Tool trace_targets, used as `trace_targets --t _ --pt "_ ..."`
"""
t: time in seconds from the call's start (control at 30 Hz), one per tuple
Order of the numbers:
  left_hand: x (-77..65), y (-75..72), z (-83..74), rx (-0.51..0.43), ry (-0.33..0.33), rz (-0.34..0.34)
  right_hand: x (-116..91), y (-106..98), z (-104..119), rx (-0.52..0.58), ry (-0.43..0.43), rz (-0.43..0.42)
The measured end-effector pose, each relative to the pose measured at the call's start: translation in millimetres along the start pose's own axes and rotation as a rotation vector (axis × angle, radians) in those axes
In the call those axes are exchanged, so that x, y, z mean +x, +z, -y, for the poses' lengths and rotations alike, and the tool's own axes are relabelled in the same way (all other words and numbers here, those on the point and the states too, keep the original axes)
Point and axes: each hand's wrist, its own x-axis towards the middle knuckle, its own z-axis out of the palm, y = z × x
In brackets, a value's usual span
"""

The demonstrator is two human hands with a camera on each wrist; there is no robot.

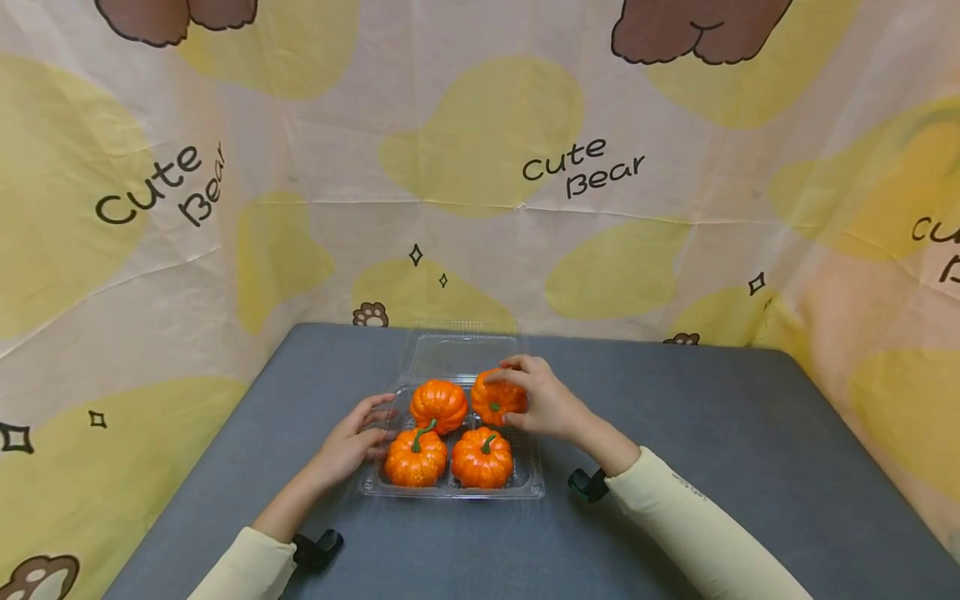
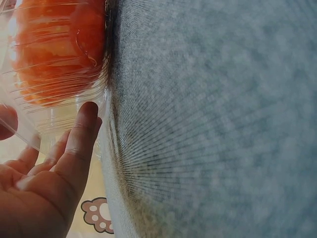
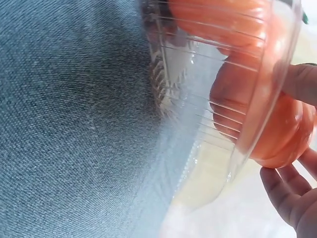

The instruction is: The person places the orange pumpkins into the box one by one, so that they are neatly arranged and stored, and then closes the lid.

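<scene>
A clear plastic clamshell box (image 1: 528,492) holds several small orange toy pumpkins with green stems. My right hand (image 1: 546,402) grips the back right pumpkin (image 1: 489,398) between thumb and fingers. In the right wrist view that pumpkin (image 3: 292,131) stands partly above the box's rim, its lower part seen through the wall. Fingers of my left hand (image 1: 351,440) lie loosely extended along the box's left side, touching its wall. Beside them are the back left pumpkin (image 1: 435,404) and the front left pumpkin (image 1: 414,462). The front right pumpkin (image 1: 482,462) sits in its compartment.
The box's transparent lid (image 1: 461,354) is folded back toward the rear of the grey table (image 1: 675,433). A printed cloth (image 1: 480,167) hangs behind and around the table. Black wrist mounts (image 1: 318,550) show under the sleeves.
</scene>
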Motion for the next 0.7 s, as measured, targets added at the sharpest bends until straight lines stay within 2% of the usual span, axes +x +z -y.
trace_targets --t 0.17,0.5,0.7 --pt "-0.7 0.3 -1.1 0.006 -0.001 -0.003 0.0 2.6 0.0 -0.026 -0.016 0.013" --pt "-0.6 0.2 -0.6 0.008 -0.003 -0.008 -2.2 4.5 -0.6 0.020 0.013 0.026" --pt "-1.3 0.9 -0.9 0.010 -0.005 -0.006 -3.1 6.2 -2.4 0.046 0.008 0.005"
